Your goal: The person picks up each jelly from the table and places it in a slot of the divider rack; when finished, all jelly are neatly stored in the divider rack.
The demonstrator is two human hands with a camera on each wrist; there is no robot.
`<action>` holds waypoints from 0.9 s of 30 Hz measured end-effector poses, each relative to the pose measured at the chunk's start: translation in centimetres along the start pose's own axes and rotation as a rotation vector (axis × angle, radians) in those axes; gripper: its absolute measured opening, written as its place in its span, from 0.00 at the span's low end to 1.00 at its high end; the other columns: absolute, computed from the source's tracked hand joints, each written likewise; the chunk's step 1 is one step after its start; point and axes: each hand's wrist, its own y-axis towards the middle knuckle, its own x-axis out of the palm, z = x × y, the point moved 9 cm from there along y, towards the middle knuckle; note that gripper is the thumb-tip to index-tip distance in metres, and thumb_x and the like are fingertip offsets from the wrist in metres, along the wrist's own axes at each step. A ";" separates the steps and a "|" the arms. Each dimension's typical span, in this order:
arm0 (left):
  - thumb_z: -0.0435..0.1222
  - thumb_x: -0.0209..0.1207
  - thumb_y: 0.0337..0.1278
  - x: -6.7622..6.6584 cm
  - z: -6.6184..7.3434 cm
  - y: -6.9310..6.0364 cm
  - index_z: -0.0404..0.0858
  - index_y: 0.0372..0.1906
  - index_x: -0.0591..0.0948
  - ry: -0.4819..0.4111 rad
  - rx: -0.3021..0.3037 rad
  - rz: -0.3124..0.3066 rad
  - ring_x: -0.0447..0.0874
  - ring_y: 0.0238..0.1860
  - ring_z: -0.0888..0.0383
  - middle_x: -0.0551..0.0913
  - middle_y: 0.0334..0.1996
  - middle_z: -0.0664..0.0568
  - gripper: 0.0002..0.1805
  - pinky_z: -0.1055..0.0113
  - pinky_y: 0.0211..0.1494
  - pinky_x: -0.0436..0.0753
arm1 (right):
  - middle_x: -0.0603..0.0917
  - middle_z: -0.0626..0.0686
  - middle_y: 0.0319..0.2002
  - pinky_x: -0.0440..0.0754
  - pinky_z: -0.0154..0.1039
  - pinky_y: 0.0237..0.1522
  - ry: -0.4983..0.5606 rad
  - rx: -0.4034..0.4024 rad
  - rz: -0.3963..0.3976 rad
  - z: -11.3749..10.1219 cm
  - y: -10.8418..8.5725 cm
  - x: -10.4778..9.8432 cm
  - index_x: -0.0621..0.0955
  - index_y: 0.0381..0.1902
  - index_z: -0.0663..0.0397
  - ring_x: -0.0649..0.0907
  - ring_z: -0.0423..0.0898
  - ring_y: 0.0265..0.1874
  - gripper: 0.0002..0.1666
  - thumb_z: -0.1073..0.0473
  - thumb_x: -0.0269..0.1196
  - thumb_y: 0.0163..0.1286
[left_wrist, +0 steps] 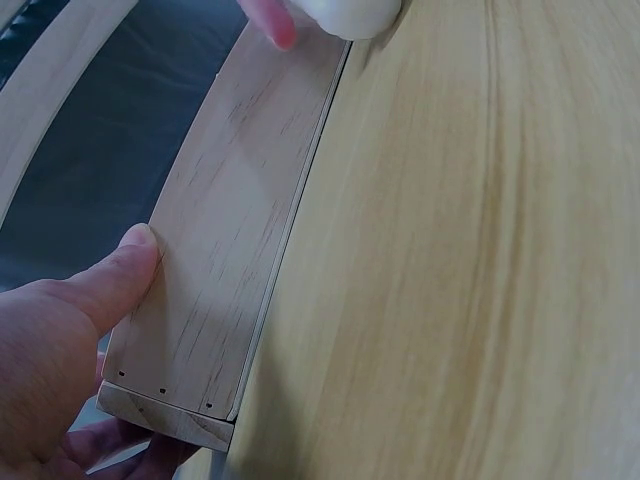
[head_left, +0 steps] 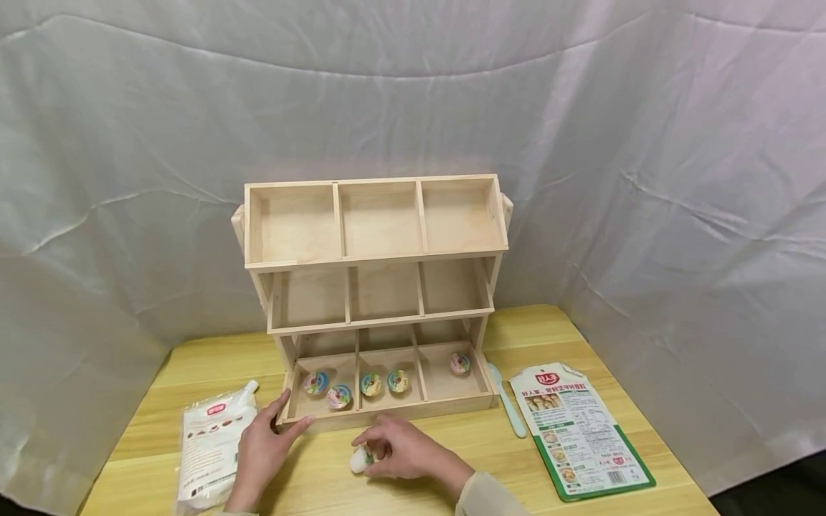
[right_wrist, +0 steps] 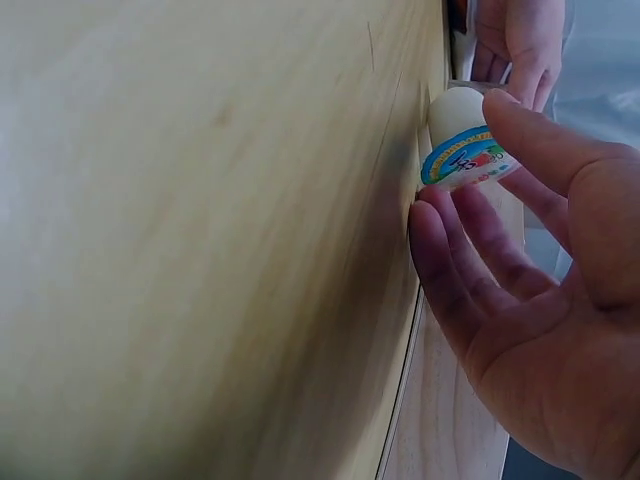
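Note:
A three-tier wooden rack (head_left: 374, 252) stands on the table, each tier split into three compartments. In the bottom tier, two jelly cups (head_left: 338, 396) lie at left, two jelly cups (head_left: 398, 381) in the middle and one jelly cup (head_left: 460, 363) at right. My left hand (head_left: 263, 444) grips the rack's lower left front corner, its thumb (left_wrist: 120, 270) on the board and fingers around the end. Just in front of the rack, my right hand (head_left: 406, 450) pinches another jelly cup (right_wrist: 465, 145), whose rounded white body and blue-rimmed printed lid show in the right wrist view.
A white spouted pouch (head_left: 216, 444) lies left of the rack. To the right are a pale blue spoon (head_left: 510, 405) and a flat green-and-white food packet (head_left: 581, 433). Grey cloth (head_left: 400, 86) hangs behind and at both sides of the wooden table (head_left: 665, 494).

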 end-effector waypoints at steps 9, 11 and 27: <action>0.58 0.70 0.59 0.0 0.1 0.0 0.42 0.77 0.70 0.004 0.002 -0.003 0.79 0.42 0.51 0.76 0.69 0.31 0.46 0.49 0.48 0.81 | 0.82 0.40 0.43 0.82 0.24 0.40 -0.039 0.017 0.020 0.1 0.0 -0.3 0.85 0.59 0.49 0.81 0.31 0.39 0.26 0.55 0.77 0.63; 0.58 0.70 0.59 0.1 0.0 0.0 0.42 0.77 0.70 0.005 0.000 -0.005 0.79 0.42 0.50 0.76 0.68 0.31 0.46 0.49 0.49 0.81 | 0.82 0.40 0.43 0.82 0.24 0.40 -0.038 0.018 0.021 0.1 0.0 -0.3 0.85 0.58 0.50 0.81 0.31 0.39 0.26 0.55 0.77 0.63; 0.57 0.70 0.60 0.0 0.2 0.0 0.40 0.76 0.70 0.010 0.008 -0.013 0.75 0.34 0.56 0.75 0.69 0.32 0.45 0.60 0.41 0.77 | 0.83 0.39 0.50 0.84 0.25 0.46 -0.032 0.073 0.056 0.1 -0.8 -1.7 0.84 0.60 0.48 0.84 0.31 0.44 0.27 0.51 0.76 0.64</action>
